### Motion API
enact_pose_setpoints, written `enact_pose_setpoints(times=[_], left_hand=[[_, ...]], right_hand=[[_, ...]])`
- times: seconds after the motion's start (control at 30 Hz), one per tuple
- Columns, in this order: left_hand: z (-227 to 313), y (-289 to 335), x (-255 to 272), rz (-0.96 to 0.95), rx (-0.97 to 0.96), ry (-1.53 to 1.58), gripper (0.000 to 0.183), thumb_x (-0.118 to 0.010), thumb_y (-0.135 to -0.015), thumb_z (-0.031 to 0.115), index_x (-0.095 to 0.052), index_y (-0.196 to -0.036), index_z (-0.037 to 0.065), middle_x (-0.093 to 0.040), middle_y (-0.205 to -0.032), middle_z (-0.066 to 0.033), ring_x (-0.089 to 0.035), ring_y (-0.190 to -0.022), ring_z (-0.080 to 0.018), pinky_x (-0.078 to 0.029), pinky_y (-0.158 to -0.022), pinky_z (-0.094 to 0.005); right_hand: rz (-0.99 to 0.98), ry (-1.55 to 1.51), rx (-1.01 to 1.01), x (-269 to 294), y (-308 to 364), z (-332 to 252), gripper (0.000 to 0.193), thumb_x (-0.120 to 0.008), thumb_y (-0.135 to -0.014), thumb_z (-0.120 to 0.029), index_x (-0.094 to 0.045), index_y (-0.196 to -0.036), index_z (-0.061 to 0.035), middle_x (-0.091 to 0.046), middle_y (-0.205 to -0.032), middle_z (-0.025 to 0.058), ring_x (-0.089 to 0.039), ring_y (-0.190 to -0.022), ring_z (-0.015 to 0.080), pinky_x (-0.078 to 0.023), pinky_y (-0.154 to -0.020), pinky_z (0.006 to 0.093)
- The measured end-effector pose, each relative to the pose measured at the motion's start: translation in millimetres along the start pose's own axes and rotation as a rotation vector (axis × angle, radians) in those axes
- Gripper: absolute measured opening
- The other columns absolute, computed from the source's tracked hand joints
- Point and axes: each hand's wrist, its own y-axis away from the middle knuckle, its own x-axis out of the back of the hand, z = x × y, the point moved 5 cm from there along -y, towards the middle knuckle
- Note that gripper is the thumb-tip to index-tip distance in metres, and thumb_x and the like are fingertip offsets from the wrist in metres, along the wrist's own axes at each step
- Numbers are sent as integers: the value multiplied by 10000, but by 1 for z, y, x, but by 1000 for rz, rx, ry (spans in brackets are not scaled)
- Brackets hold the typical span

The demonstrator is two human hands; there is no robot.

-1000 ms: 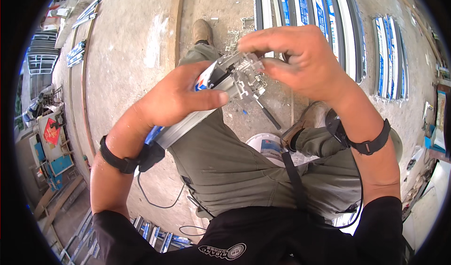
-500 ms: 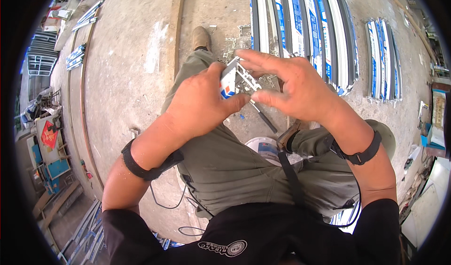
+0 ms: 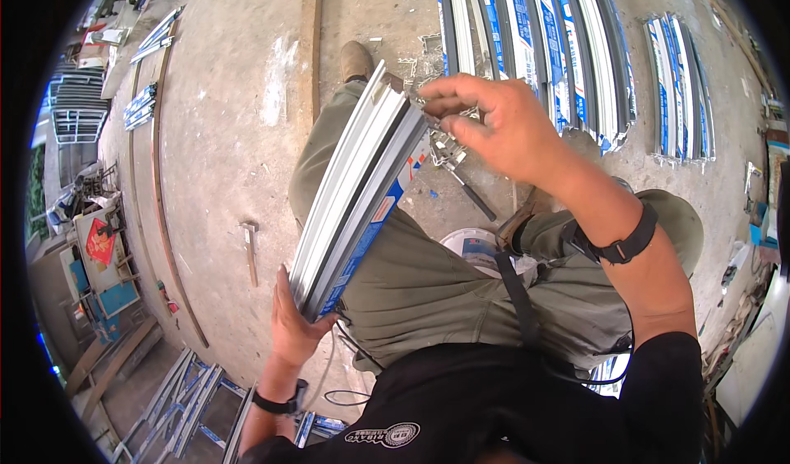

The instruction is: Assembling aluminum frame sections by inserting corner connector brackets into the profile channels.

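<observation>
A short metal profile (image 3: 362,184), grey and white with dark grooves and blue printed film along one side, lies slanted over my left thigh. My left hand (image 3: 298,326) is closed round its near end, thumb across the film side. At the far end, the curled fingers and thumb of my right hand (image 3: 502,127) are at the profile's corner. Any small part between those fingertips is too small to make out. Small metal pieces (image 3: 448,147) lie heaped on the floor just beyond. Beside them rests a black-handled tool (image 3: 473,197), its head partly hidden.
Long film-wrapped profiles (image 3: 535,44) lie in a row ahead to the right, with a shorter bundle (image 3: 679,85) farther right. A white bucket (image 3: 473,246) stands between my legs. A hammer (image 3: 250,250) lies on the floor at left. More profiles (image 3: 185,406) are at lower left.
The profile, seen end-on between both hands before, has swung down lengthwise. My left hand has moved back to its near end, while my right hand stays near the far end.
</observation>
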Motion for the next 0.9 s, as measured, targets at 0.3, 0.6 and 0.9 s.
enact_pose_setpoints(times=[0.3,0.6,0.9], left_hand=[[-39,8,-27,-4,116,330,1060,-794,-573,60,-212,-1452,-53,-505,-1268,-243,-537,-1138,-333,-439,-981,-376],[5,-44,48,-82,244,927,970,-785,-616,569,-447,-1321,-5,-589,-978,-76,-590,-851,-159,-491,-762,-312],[119,-175,112,-126,-151,1625,876,-677,-809,543,-394,-1351,-83,-583,-1033,-190,-603,-949,-265,-518,-869,-377]], right_hand=[[261,-972,-639,11,-2,33,302,-540,-956,-229,-560,-1099,35,-639,-1022,156,-626,-883,207,-526,-767,331],[65,-1107,-395,18,4,-24,478,-464,-832,70,-429,-1309,61,-603,-1146,204,-616,-1074,289,-487,-954,359],[133,-898,-358,32,12,-29,473,-468,-893,19,-419,-1362,53,-636,-1165,160,-622,-1062,242,-484,-936,354]])
